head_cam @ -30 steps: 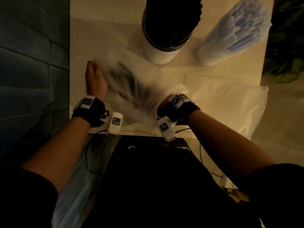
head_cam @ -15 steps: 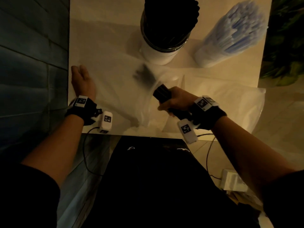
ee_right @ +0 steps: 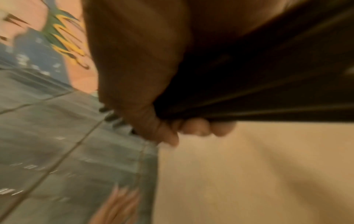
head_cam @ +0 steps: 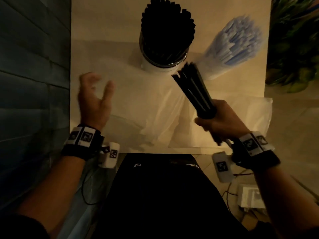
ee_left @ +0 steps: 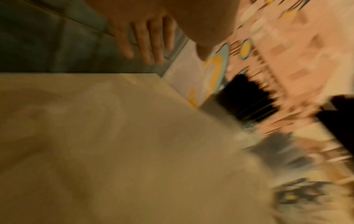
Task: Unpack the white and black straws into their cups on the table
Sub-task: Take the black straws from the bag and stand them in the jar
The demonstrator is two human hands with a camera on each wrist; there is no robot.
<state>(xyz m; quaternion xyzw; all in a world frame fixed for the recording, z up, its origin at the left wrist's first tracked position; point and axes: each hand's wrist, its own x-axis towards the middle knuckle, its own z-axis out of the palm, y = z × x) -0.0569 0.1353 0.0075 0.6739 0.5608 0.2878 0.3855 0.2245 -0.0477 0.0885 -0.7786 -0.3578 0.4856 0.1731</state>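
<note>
- Your right hand [head_cam: 222,121] grips a bundle of black straws [head_cam: 195,88], fingers [ee_right: 193,127] curled around it (tips near the full cup [head_cam: 160,66]).
- Your left hand [head_cam: 94,102] hovers over the counter [head_cam: 103,31], fingers spread, holding nothing.

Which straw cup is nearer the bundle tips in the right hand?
The cup of black straws, far centre; the tips of the black bundle in the right hand nearly reach its rim. The white-straw cup stands further right.

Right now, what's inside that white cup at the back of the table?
The white cup is packed with upright black straws that stick out well above its rim. The cup's bottom is hidden by them. The right hand holds another bundle of black straws beside it.
</note>
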